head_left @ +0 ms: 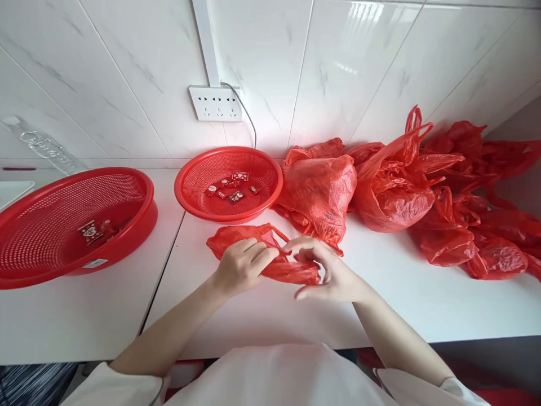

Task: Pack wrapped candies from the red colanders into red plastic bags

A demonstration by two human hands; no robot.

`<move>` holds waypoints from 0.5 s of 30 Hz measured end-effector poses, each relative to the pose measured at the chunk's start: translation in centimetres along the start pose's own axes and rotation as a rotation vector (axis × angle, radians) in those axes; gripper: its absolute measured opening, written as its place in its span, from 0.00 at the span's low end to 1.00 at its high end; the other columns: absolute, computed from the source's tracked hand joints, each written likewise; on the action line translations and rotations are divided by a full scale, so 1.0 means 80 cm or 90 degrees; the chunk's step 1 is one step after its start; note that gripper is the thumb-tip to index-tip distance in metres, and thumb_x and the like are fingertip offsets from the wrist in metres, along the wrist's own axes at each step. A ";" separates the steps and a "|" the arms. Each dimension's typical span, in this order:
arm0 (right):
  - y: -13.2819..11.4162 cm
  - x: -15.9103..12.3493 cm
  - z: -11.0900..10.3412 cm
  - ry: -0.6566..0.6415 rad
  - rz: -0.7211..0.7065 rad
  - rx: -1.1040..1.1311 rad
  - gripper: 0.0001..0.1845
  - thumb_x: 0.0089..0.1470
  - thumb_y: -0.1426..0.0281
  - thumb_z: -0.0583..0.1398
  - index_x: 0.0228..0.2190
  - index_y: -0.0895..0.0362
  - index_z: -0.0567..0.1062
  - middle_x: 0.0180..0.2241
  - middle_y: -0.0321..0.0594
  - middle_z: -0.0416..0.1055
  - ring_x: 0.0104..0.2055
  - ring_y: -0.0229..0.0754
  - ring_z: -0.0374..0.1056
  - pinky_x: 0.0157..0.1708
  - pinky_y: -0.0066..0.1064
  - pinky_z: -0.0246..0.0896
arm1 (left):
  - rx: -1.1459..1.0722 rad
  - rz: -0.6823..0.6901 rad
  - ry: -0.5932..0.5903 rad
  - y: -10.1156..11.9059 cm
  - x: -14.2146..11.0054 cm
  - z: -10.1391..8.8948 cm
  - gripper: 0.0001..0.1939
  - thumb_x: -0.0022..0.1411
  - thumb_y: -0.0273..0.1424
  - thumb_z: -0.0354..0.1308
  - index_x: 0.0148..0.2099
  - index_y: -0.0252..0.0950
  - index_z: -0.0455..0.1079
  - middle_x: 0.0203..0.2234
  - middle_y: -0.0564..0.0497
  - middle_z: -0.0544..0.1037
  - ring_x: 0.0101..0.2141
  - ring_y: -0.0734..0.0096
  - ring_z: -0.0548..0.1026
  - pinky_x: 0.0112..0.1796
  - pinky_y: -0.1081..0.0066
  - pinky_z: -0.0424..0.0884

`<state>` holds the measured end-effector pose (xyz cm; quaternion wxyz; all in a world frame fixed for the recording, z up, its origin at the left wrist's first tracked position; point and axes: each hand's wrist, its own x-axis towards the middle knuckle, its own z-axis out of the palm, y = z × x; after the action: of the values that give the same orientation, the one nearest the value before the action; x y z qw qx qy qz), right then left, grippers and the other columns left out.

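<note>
A red plastic bag [291, 273] lies on the white table in front of me, crumpled and low. My left hand [243, 265] is closed around its gathered upper part, knuckles up. At the bag's right end my right hand [329, 270] is open, with thumb and curved fingers apart. Its fingertips are close to a bag handle; whether they touch it I cannot tell. What the bag holds is hidden. Just behind it stands a round red mesh basket [190, 194] with several small wrapped packets [236, 196] inside.
A larger red basket [139, 194] with a few packets stands at the left. Behind it a clear plastic bottle [51, 149] leans by the wall. Several red bags, among them a full one [319, 189] and a knotted one [393, 192], line the right. A socket panel [215, 104] is on the wall.
</note>
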<state>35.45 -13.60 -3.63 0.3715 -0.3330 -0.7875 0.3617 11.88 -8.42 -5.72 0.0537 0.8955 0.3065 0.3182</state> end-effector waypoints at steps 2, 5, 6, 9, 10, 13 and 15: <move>0.004 0.003 -0.002 -0.072 0.035 -0.128 0.20 0.55 0.74 0.61 0.50 0.51 0.70 0.42 0.41 0.71 0.37 0.40 0.68 0.35 0.30 0.63 | 0.009 0.008 -0.026 0.000 0.000 -0.005 0.06 0.61 0.35 0.57 0.34 0.41 0.73 0.19 0.52 0.69 0.24 0.67 0.66 0.33 0.67 0.65; 0.008 0.007 -0.013 -0.159 0.062 -0.361 0.19 0.52 0.85 0.52 0.36 0.54 0.76 0.36 0.38 0.70 0.27 0.33 0.62 0.27 0.28 0.53 | 0.002 0.058 -0.148 -0.004 -0.002 -0.022 0.16 0.56 0.48 0.59 0.30 0.40 0.72 0.20 0.52 0.69 0.25 0.66 0.67 0.43 0.60 0.66; 0.010 0.007 -0.018 -0.179 0.072 -0.436 0.19 0.51 0.86 0.52 0.32 0.55 0.77 0.35 0.39 0.70 0.26 0.33 0.61 0.26 0.28 0.50 | 0.019 0.061 -0.185 -0.007 -0.003 -0.029 0.18 0.57 0.49 0.57 0.28 0.40 0.71 0.19 0.52 0.69 0.24 0.67 0.66 0.44 0.59 0.65; 0.016 0.007 -0.033 -0.230 0.123 -0.597 0.16 0.49 0.86 0.53 0.23 0.58 0.75 0.31 0.42 0.69 0.28 0.38 0.62 0.26 0.31 0.49 | 0.188 -0.048 -0.245 -0.016 -0.014 -0.049 0.21 0.67 0.38 0.47 0.25 0.37 0.71 0.16 0.51 0.67 0.19 0.68 0.64 0.35 0.63 0.65; 0.016 0.007 -0.037 -0.250 0.142 -0.609 0.14 0.49 0.84 0.56 0.23 0.58 0.76 0.31 0.43 0.70 0.30 0.40 0.64 0.27 0.31 0.52 | 0.254 -0.104 -0.262 -0.016 -0.019 -0.053 0.20 0.68 0.34 0.45 0.27 0.36 0.73 0.15 0.50 0.66 0.18 0.68 0.64 0.31 0.65 0.64; 0.001 0.005 -0.047 -0.300 0.152 -0.523 0.07 0.50 0.70 0.65 0.34 0.55 0.80 0.38 0.44 0.74 0.41 0.48 0.70 0.36 0.36 0.61 | 0.357 -0.219 -0.334 -0.007 -0.028 -0.062 0.18 0.66 0.30 0.46 0.49 0.29 0.74 0.14 0.51 0.67 0.16 0.65 0.66 0.22 0.69 0.57; -0.021 0.006 -0.047 -0.242 0.116 -0.469 0.15 0.55 0.61 0.63 0.44 0.53 0.78 0.46 0.43 0.74 0.47 0.49 0.70 0.41 0.36 0.63 | 0.356 -0.234 -0.386 0.008 -0.026 -0.067 0.27 0.66 0.31 0.49 0.65 0.26 0.60 0.15 0.51 0.69 0.17 0.63 0.69 0.21 0.70 0.57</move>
<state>37.86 -12.87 -0.31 0.0423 -0.4390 -0.8861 0.1425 7.71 -10.67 -2.40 -0.0471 0.8592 0.5049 -0.0681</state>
